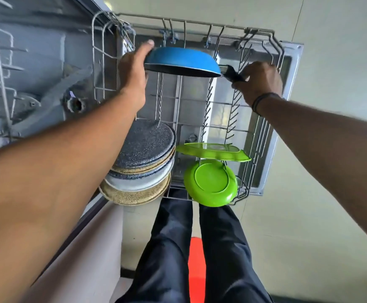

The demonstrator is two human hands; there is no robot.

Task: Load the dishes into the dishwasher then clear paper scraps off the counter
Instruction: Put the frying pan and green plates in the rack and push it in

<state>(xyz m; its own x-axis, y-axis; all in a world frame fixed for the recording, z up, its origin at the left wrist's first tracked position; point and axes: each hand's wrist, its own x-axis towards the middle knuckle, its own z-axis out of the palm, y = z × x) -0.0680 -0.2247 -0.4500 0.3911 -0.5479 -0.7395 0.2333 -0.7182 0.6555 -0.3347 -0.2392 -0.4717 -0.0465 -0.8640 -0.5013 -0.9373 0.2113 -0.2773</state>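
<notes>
Gripping the black handle of the blue pan [181,62], right hand [260,83] closed around it, left hand [134,71] flat against its rim, above dishwasher rack [272,40] at frame's upper centre.

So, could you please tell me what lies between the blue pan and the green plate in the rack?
In the head view, only bare rack tines separate the blue pan from the green plate.
</notes>
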